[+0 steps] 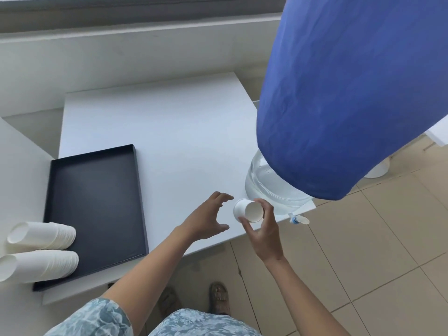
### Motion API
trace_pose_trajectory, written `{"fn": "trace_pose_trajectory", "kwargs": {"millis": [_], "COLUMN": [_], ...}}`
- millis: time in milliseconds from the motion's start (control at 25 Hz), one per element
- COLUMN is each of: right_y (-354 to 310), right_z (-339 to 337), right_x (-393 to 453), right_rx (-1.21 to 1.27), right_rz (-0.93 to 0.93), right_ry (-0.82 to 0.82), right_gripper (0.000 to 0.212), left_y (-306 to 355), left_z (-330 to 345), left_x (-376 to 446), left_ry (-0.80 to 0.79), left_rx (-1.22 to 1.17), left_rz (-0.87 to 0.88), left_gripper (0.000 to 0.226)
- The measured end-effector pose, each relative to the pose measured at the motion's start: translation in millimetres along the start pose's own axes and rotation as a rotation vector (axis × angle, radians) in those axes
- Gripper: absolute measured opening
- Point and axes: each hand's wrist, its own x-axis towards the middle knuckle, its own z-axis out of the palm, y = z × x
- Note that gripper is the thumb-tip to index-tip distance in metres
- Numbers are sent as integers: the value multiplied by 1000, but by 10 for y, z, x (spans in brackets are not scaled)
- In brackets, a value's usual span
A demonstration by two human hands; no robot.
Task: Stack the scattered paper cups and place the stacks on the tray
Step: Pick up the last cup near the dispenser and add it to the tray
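Note:
My right hand grips a white paper cup, tipped on its side with its mouth facing me, over the table's near right corner. Just left of the cup, my left hand hovers above the table with fingers spread and holds nothing. A dark tray lies on the table at the left. Two stacks of white cups lie on their sides at the tray's near left end, an upper stack and a lower stack, their mouths pointing left past the tray's rim.
A large water jug under a blue cover stands at the white table's right edge, its tap jutting over the tiled floor. My feet stand below the table's near edge. A wall ledge runs behind.

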Motion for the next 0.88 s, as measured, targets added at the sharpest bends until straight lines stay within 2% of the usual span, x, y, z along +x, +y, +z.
{"fn": "trace_pose_trajectory", "kwargs": {"millis": [160, 280, 480, 680, 880], "right_y": [-363, -590, -856, -1054, -1178], "right_z": [473, 774, 1215, 1670, 2034], "right_x": [119, 188, 240, 219, 128], "right_rx": [85, 144, 227, 296, 264], "right_rz": [-88, -138, -191, -160, -170], "right_ry": [-130, -200, -307, -388, -443], "right_gripper": [61, 64, 64, 61, 58], "left_y": [-173, -290, -596, -886, -1304], "left_z": [-130, -241, -480, -720, -1477], "left_x": [-190, -326, -622, -899, -1294], "left_ry": [260, 342, 426, 570, 868], "left_rx": [85, 63, 100, -27, -10], "left_rz": [54, 26, -68, -250, -544], "left_gripper": [85, 91, 73, 61, 62]}}
